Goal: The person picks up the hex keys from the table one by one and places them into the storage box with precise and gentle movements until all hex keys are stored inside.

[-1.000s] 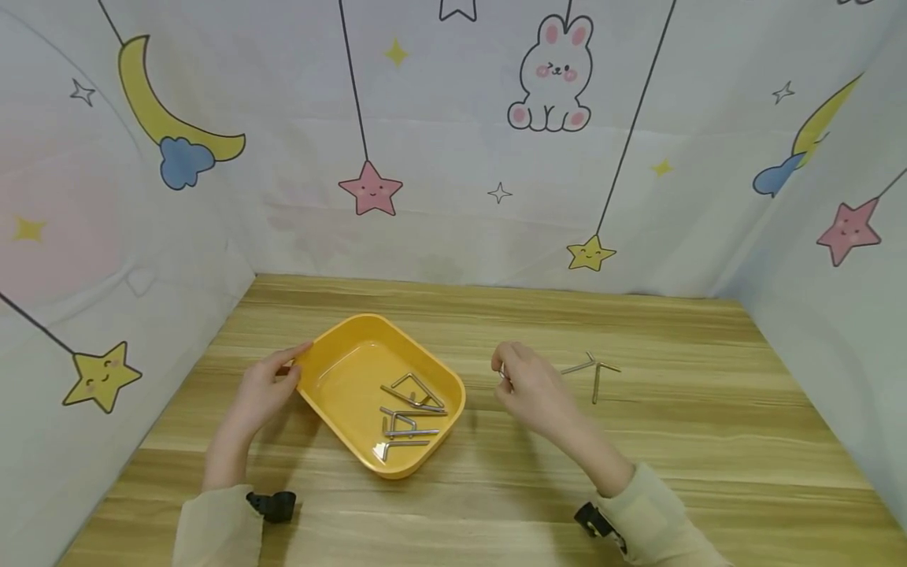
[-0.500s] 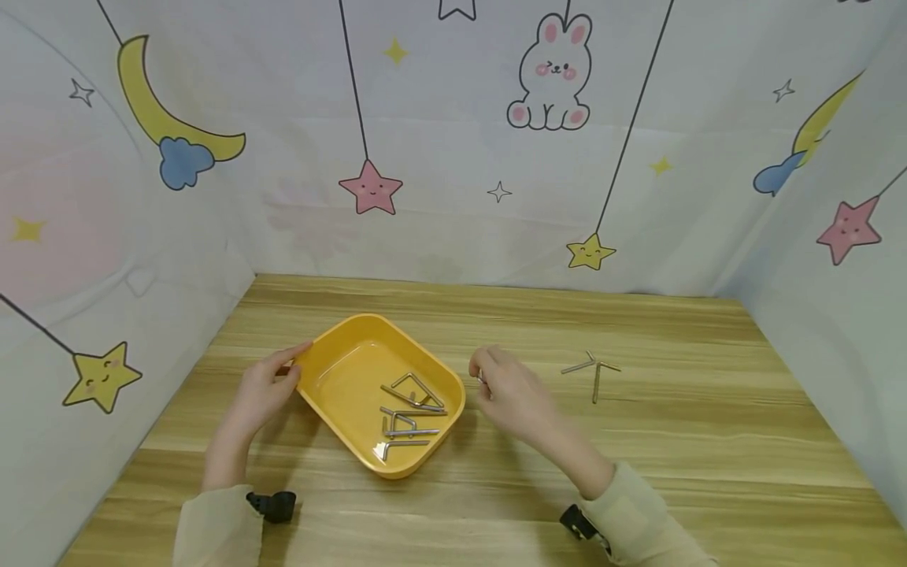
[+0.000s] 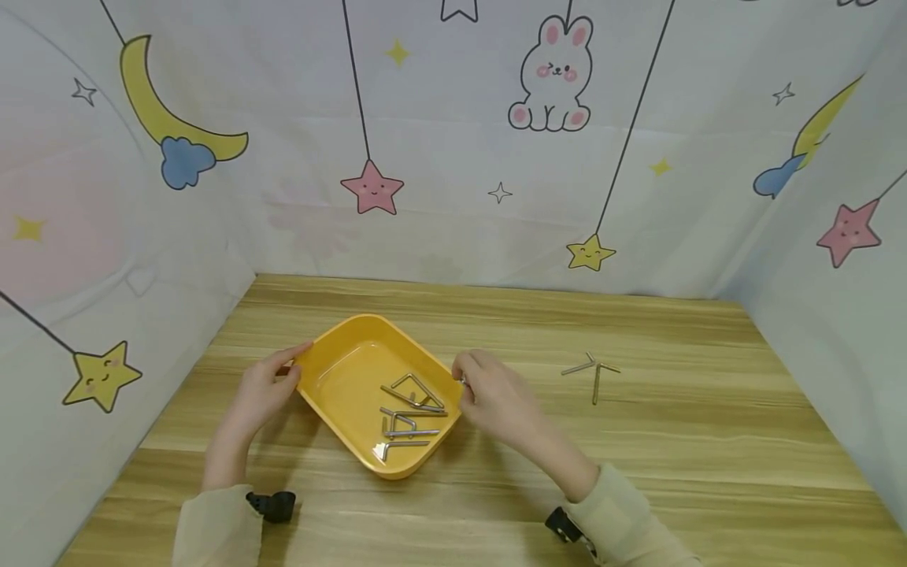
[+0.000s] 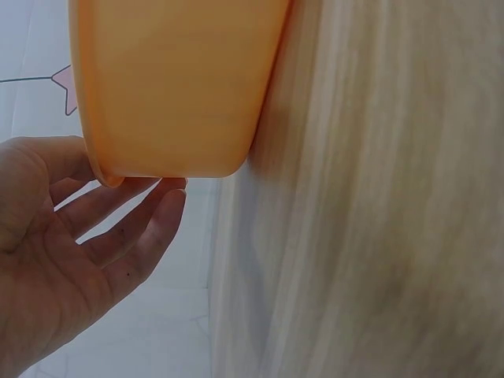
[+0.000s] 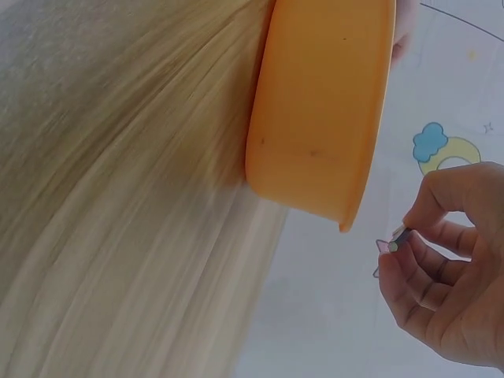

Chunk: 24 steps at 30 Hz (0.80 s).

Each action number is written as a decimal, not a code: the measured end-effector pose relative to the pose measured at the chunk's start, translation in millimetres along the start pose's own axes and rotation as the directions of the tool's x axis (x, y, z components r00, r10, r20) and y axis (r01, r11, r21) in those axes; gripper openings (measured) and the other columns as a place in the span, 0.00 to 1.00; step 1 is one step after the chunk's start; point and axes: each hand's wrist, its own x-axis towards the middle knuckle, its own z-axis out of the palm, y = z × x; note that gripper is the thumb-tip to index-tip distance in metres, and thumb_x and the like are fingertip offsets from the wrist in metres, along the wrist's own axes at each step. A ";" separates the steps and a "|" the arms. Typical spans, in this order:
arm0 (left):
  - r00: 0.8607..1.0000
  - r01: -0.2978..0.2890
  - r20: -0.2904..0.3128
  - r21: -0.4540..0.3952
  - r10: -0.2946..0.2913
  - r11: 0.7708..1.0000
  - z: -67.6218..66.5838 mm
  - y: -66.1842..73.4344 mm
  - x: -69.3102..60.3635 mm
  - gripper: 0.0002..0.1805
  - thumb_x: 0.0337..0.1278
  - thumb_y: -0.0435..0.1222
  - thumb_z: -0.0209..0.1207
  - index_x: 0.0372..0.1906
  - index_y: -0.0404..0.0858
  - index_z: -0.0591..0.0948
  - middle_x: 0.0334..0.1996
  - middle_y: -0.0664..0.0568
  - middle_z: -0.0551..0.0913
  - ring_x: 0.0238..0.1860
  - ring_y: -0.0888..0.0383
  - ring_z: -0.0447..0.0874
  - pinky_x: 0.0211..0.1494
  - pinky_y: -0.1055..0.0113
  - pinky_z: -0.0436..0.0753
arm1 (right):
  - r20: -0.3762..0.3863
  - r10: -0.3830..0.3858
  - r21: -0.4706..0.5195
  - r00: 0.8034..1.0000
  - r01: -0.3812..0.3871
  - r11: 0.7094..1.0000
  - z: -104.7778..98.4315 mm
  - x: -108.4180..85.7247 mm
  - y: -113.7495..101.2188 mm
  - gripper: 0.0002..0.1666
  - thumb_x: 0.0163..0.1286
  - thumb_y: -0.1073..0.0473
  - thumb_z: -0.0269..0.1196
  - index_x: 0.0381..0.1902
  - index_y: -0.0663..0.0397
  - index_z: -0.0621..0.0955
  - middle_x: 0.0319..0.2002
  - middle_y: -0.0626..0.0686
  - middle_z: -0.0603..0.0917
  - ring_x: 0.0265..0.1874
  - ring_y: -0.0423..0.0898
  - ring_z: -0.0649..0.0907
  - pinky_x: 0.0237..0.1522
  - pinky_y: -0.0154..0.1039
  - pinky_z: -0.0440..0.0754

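Observation:
A yellow plastic bin (image 3: 347, 374) stands on the table in the head view, with several L-shaped hex keys (image 3: 411, 433) lying at its right end. My left hand (image 3: 258, 394) touches the bin's left corner; in the left wrist view its fingers (image 4: 153, 228) are loosely bent against the outer wall near the rim. Just by the bin's right rim, my right hand (image 3: 496, 398) pinches a small metal hex key (image 5: 400, 236) between thumb and fingertips. Only its short end shows in the right wrist view; the fingers hide the rest.
Right of the right hand, two or three more hex keys (image 3: 596, 386) lie on the wood-grain table (image 3: 673, 441). A white cloth (image 3: 439, 244) printed with stars, moons and a rabbit surrounds the back and sides.
My right hand has moved left, from beside the loose hex keys to the bin's right rim, carrying the hex key. The left hand and the bin have stayed put.

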 end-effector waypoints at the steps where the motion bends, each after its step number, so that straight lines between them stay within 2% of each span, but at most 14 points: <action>1: 1.000 0.001 0.000 0.000 -0.001 1.000 -0.2 -0.1 -0.1 0.23 0.69 0.30 0.47 0.66 0.33 0.70 0.64 0.30 0.70 0.53 0.32 0.77 0.38 0.64 0.83 | 0.001 -0.003 0.003 1.000 0.003 1.000 0.6 0.2 -1.3 0.13 0.52 0.69 0.62 0.37 0.52 0.77 0.30 0.44 0.74 0.27 0.37 0.71 0.24 0.27 0.69; 6: 1.000 0.003 0.004 -0.008 -0.003 1.000 -0.8 0.1 -0.5 0.23 0.69 0.31 0.47 0.67 0.33 0.70 0.64 0.30 0.70 0.54 0.33 0.77 0.36 0.68 0.81 | 0.015 -0.011 -0.005 1.000 0.011 1.000 5.2 1.5 -7.5 0.14 0.52 0.68 0.63 0.38 0.50 0.77 0.31 0.44 0.74 0.28 0.37 0.71 0.25 0.26 0.70; 15: 1.000 -0.003 -0.001 -0.007 0.003 1.000 -0.4 -0.3 0.5 0.23 0.69 0.30 0.47 0.66 0.33 0.70 0.64 0.30 0.70 0.53 0.32 0.78 0.36 0.67 0.82 | 0.076 -0.061 0.013 0.995 0.061 0.998 8.9 6.0 -17.0 0.15 0.53 0.67 0.62 0.40 0.48 0.76 0.32 0.42 0.74 0.30 0.37 0.72 0.27 0.27 0.70; 24: 1.000 0.007 0.008 -0.007 -0.007 1.000 -1.0 -1.1 -1.0 0.23 0.69 0.31 0.47 0.67 0.34 0.70 0.65 0.30 0.69 0.54 0.32 0.77 0.35 0.70 0.80 | 0.070 -0.193 -0.011 0.979 0.194 0.981 23.3 10.2 -25.8 0.15 0.53 0.68 0.62 0.38 0.47 0.76 0.33 0.43 0.77 0.31 0.38 0.74 0.29 0.29 0.72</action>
